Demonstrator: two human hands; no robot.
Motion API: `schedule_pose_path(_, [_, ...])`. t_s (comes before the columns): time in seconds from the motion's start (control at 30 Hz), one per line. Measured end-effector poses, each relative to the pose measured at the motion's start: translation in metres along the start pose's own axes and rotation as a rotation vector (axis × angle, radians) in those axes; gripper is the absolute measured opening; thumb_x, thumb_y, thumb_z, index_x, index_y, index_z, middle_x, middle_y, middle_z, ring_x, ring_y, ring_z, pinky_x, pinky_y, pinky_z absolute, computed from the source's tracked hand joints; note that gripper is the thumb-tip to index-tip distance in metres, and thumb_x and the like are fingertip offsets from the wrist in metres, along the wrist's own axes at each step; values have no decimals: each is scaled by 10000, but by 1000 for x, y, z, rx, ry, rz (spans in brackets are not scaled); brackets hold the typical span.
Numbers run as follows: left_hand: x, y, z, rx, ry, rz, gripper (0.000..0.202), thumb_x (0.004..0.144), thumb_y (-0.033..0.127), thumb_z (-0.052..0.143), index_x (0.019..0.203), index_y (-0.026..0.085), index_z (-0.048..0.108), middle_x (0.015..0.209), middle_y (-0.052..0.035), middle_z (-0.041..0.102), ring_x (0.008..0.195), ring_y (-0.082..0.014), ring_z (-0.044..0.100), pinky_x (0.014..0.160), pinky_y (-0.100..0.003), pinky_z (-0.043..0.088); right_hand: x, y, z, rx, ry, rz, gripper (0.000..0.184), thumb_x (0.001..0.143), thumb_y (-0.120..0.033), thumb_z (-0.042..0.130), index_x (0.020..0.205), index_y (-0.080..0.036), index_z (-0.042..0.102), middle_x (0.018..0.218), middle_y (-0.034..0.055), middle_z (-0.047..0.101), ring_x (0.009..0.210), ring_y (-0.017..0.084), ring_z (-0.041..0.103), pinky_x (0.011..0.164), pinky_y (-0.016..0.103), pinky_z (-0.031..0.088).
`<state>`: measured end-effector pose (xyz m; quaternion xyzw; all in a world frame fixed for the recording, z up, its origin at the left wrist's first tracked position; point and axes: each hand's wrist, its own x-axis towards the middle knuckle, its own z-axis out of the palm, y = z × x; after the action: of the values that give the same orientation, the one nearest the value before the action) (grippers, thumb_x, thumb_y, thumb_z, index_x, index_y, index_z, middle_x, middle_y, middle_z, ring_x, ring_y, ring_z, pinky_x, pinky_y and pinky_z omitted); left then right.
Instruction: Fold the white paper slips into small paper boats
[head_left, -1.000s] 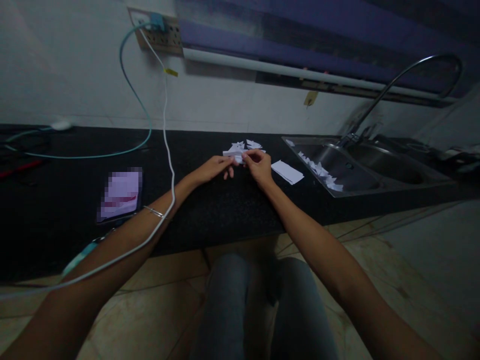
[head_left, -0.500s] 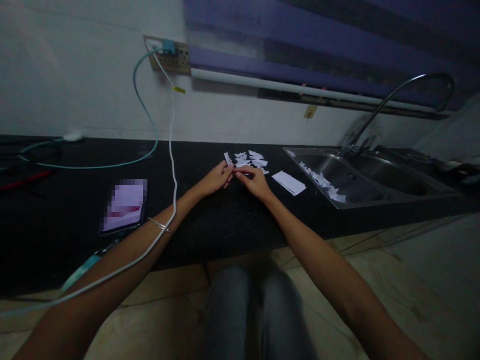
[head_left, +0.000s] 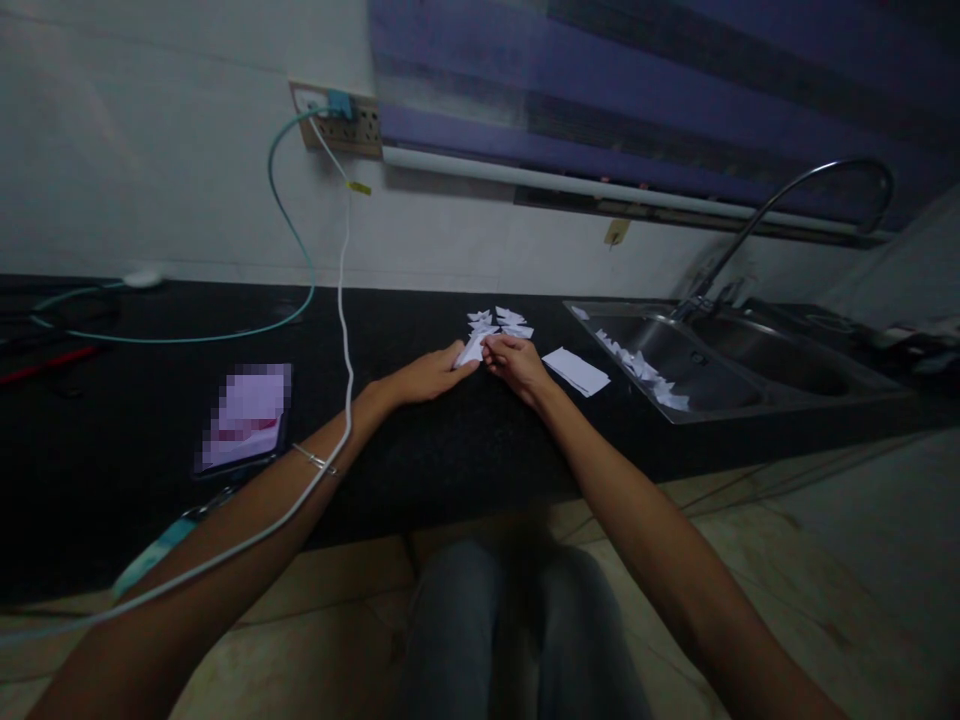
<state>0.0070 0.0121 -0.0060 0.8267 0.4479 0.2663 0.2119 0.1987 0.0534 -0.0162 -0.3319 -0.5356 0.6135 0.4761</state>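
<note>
Toward the back edge of the countertop [head_left: 450, 450], in the head view, the left hand [head_left: 431, 376] grips a white paper strip [head_left: 470, 350] whose right end the right hand [head_left: 514, 362] pinches. Half a second ago it jutted above the left hand; now it lies lower, between both hands, near folded paper pieces [head_left: 511, 318].

matt white folded strip of paper [head_left: 471, 352] at centre, flat rectangular white paper stack [head_left: 576, 372] right of centre, shiny curved silver metal tap [head_left: 739, 239], smooth silver metal sink [head_left: 716, 377] at right, dark stone-like countertop [head_left: 465, 450], purple cloth-like blind [head_left: 465, 60] along the top, thin white plastic-looking cable [head_left: 344, 325] at left
</note>
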Motion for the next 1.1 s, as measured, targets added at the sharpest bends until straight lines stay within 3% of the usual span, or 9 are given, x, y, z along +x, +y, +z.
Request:
schedule_pose_path(0.2, [-4,4,-2,18,-62,-2,442,953,568,392,1041,177,580,965,-100,656,832,-230,608,730,-331,455,3,4,-4,-21,-51,-2,264,610,-358,834,673,-161,671,632,-17,603,557,72,492,543,219,384])
schedule_pose_path(0.43, [-2,3,-1,-78,-72,14,538,974,567,345,1314,195,531,1231,-98,664,1134,-274,586,961,-368,437,-5,-5,0,17,-108,24,314,625,-416,857,712,-155,706,687,4,638,610,86,527,576,226,397])
schedule_pose_path(0.57, [-1,4,0,-126,-76,69,549,977,561,349,1350,191,510,1322,-98,625,1190,-262,562,1014,-371,416,-6,-5,-1,8,-138,13,303,654,-419,847,707,-157,704,673,-4,625,601,83,518,584,233,389])
schedule_pose_path(0.93, [-4,2,-2,-23,-75,35,438,914,538,501,1185,210,605,1095,-91,691,941,-233,632,807,-319,477,0,5,-7,-138,-116,-56,186,678,-339,790,734,-172,729,670,-5,639,589,101,528,587,249,403])
schedule_pose_path(1.1, [-5,6,-5,-187,-79,43,374,960,487,419,1094,210,631,1027,-91,679,929,-216,608,773,-298,477,3,9,-8,-292,-79,-143,98,688,-271,722,724,-180,722,627,-18,628,543,95,498,550,240,380])
